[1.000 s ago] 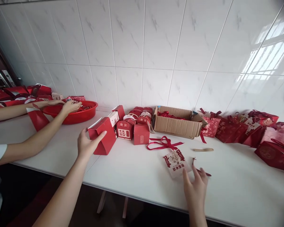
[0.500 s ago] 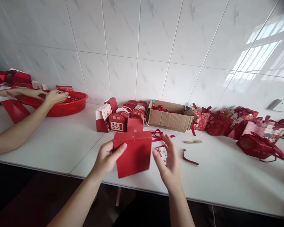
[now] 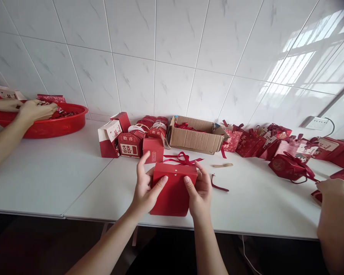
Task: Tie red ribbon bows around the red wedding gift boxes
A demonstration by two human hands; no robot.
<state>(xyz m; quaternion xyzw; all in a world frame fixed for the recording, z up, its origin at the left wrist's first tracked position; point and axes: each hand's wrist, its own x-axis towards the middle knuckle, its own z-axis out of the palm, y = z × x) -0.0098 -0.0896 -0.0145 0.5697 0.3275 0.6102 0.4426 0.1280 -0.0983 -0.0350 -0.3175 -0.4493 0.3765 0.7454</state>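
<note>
While left hand (image 3: 145,189) and right hand (image 3: 200,193) clamp it, the red box (image 3: 172,196) lies between thumbs and fingers.

Red box (image 3: 172,196): rear face hidden, along with parts of the fingers of left hand (image 3: 146,191) and right hand (image 3: 201,191) behind it. Red basin (image 3: 57,126): left end cut off by the picture's edge, small contents (image 3: 65,114) too small to identify. Cardboard carton (image 3: 193,141): lower contents concealed by its front wall, kind unclear.
</note>
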